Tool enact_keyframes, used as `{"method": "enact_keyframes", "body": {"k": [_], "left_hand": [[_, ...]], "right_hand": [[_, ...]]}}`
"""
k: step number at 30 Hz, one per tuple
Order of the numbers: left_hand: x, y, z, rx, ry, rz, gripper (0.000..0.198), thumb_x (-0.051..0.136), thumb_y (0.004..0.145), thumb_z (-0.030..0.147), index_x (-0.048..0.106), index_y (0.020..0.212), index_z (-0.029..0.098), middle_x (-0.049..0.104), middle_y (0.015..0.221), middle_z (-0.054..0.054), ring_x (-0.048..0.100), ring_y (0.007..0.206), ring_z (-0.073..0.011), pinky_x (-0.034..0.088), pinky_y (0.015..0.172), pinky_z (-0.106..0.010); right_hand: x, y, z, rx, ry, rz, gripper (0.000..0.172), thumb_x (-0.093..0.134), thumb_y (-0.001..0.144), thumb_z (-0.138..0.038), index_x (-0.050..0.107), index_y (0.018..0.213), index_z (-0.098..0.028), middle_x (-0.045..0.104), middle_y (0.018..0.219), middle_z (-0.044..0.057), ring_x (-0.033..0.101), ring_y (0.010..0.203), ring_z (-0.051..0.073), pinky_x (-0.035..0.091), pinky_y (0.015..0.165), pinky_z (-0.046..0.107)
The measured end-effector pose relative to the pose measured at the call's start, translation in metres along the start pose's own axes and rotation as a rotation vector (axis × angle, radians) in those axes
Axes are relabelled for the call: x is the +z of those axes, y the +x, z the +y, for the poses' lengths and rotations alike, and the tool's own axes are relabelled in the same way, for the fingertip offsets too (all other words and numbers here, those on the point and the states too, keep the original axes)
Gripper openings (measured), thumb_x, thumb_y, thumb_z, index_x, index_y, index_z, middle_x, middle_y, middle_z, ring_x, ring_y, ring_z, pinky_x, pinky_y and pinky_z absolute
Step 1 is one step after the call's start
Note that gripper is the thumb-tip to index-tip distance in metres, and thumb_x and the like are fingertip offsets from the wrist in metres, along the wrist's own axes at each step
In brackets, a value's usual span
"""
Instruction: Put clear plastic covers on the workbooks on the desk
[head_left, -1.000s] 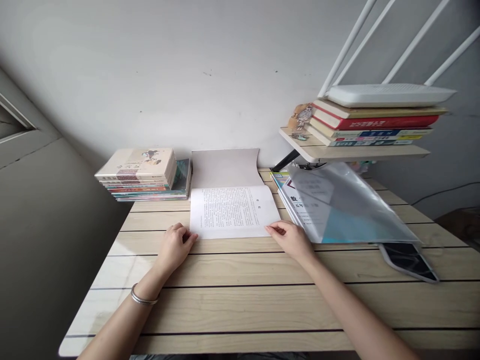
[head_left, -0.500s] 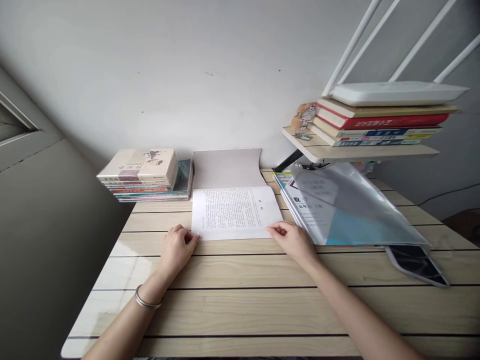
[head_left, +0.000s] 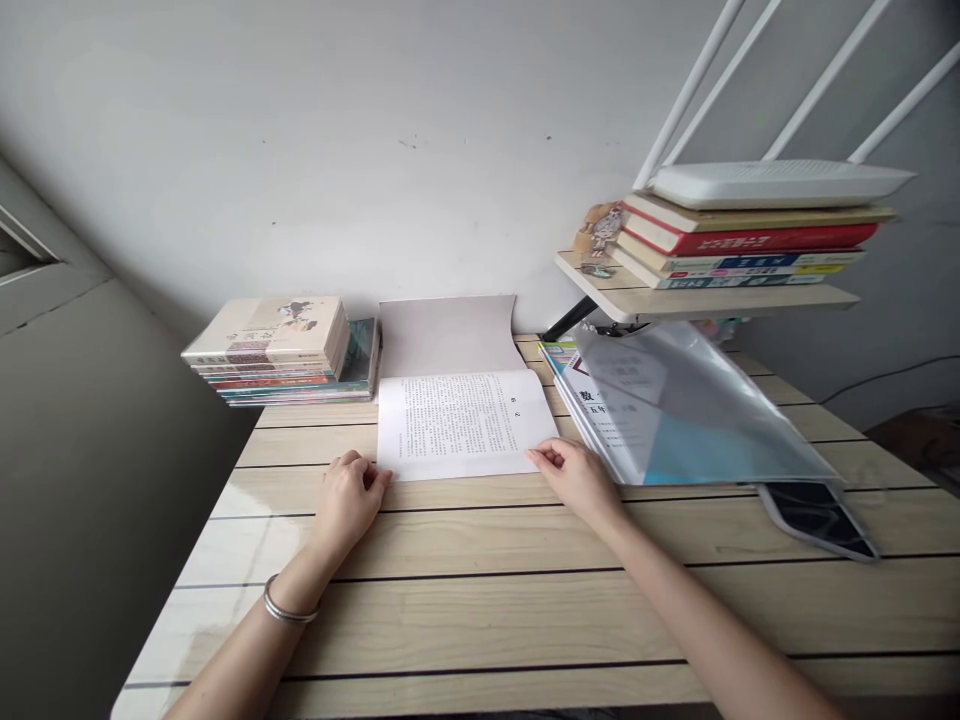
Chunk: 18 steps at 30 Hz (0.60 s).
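An open book lies sideways on the wooden-plank table, its printed page nearest me and its blank grey-white cover side leaning up at the wall. My left hand pinches the near left corner of the page between thumb and curled fingers, a silver bangle on its wrist. At the near right corner, my right hand grips the page's edge with thumb and forefinger.
A stack of books stands at the back left. On the right lie workbooks under a clear plastic sleeve, partly over a dark phone-like device. Above them, a small shelf carries books and a white router.
The whole view has shifted slightly, so everything appears a little further left. Both hands stay at the book's near corners.
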<state>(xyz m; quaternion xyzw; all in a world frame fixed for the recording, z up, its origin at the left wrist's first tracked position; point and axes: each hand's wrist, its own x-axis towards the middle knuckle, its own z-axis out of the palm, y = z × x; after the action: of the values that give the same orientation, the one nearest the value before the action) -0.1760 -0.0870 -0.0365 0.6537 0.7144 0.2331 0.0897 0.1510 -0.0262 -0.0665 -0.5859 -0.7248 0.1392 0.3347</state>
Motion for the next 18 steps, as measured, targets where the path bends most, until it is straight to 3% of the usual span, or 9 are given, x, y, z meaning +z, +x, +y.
{"method": "enact_keyframes", "body": {"k": [13, 18], "left_hand": [[-0.001, -0.001, 0.005, -0.005, 0.024, 0.009, 0.024, 0.056, 0.08, 0.033, 0.052, 0.059, 0.021, 0.06, 0.075, -0.006, 0.057, 0.08, -0.0242, 0.044, 0.075, -0.037], [-0.003, -0.002, 0.003, 0.006, -0.019, -0.009, 0.023, 0.056, 0.08, 0.034, 0.054, 0.061, 0.021, 0.061, 0.077, -0.006, 0.057, 0.079, -0.0243, 0.044, 0.076, -0.037]], "right_hand": [[0.0, 0.0, 0.001, 0.009, 0.028, -0.01, 0.029, 0.051, 0.082, -0.045, 0.057, 0.065, -0.022, 0.064, 0.065, 0.005, 0.057, 0.063, 0.02, 0.046, 0.063, 0.032], [-0.013, -0.001, 0.008, 0.049, 0.241, -0.15, 0.027, 0.059, 0.076, -0.048, 0.061, 0.08, -0.022, 0.066, 0.075, 0.005, 0.061, 0.069, 0.019, 0.052, 0.067, 0.033]]}}
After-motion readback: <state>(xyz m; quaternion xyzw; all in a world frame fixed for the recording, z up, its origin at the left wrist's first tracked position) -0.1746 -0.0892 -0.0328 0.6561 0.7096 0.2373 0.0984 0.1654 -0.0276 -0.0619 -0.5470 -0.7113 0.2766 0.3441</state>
